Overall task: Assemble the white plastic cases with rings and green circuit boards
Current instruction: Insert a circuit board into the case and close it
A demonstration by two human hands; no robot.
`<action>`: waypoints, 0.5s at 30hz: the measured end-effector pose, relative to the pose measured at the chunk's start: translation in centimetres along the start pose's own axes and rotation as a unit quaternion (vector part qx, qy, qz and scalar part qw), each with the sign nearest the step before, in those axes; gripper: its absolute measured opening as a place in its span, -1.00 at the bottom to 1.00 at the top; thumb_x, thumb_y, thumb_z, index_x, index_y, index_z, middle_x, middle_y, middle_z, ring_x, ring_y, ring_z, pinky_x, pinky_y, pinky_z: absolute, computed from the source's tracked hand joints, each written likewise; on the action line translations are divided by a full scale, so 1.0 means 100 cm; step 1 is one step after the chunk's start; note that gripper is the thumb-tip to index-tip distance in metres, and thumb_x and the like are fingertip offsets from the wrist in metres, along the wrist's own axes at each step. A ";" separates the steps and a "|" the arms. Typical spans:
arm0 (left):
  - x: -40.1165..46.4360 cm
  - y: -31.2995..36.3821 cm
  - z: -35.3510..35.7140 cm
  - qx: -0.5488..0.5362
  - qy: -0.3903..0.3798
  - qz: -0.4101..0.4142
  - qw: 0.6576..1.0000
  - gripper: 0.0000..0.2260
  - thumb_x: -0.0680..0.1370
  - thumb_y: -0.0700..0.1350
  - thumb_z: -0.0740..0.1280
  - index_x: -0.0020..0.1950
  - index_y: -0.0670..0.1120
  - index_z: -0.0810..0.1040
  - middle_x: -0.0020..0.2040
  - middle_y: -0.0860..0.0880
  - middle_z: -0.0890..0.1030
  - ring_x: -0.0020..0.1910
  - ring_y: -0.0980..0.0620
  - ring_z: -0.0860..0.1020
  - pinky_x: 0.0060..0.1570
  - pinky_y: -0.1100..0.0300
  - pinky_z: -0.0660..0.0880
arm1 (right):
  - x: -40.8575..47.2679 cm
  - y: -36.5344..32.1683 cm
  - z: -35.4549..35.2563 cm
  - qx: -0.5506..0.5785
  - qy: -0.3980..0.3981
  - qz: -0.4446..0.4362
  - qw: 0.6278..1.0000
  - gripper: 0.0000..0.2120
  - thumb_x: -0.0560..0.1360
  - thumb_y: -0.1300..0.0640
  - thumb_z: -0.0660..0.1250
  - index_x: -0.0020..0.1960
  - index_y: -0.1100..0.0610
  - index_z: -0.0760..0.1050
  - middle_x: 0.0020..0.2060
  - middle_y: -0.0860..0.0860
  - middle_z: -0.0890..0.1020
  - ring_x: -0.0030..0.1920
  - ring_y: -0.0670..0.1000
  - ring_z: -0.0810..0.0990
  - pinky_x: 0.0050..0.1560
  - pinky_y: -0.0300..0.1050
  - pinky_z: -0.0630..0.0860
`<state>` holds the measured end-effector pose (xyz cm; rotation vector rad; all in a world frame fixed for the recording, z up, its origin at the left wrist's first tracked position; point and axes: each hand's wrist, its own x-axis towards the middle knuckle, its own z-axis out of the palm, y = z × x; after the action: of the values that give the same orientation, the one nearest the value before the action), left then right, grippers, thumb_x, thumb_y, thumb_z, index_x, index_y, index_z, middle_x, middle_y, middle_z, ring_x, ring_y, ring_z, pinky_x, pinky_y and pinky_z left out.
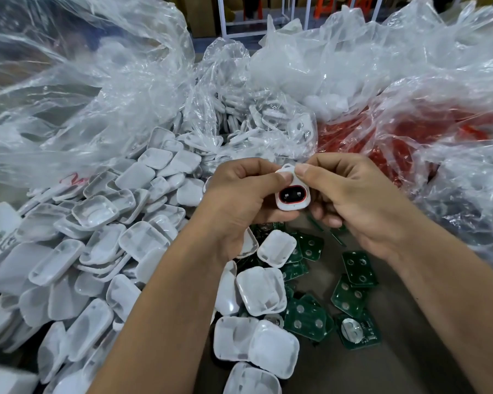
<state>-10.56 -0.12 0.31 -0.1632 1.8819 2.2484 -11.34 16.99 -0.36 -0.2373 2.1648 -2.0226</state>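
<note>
White case (292, 194) sits up between both hands, left hand (239, 200) cradling it, right hand (350, 200) pinching the top edge, probably so the red ring (293, 195) faces up for seating. Boards (353, 282) lie just below for easy grabbing; more cases (97, 237) are heaped left.

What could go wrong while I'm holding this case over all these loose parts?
1. Both hands, left and right, pinch the case by its edges only; it could slip and drop among the boards below.
2. The red ring shows round the opening; thumb pressure near the top might unseat it.
3. The heap of white shells crowds your left forearm; a sweep could knock some off.
</note>
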 end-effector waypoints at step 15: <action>0.004 -0.004 -0.008 0.107 0.021 0.054 0.993 -0.89 0.60 -0.21 0.44 -0.04 -0.25 0.65 -0.09 -0.24 0.72 -0.22 -0.04 0.71 -0.24 0.13 0.67 | 0.000 0.007 0.002 -0.038 -0.029 -0.021 0.999 -0.75 0.69 0.11 0.29 -0.11 0.09 0.64 -0.32 0.06 0.66 -0.37 0.05 0.60 -0.51 -0.18 0.46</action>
<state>-10.91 -0.80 -0.31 -0.0779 2.1869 2.1045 -11.28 16.85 -1.09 -0.3501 2.2213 -1.9308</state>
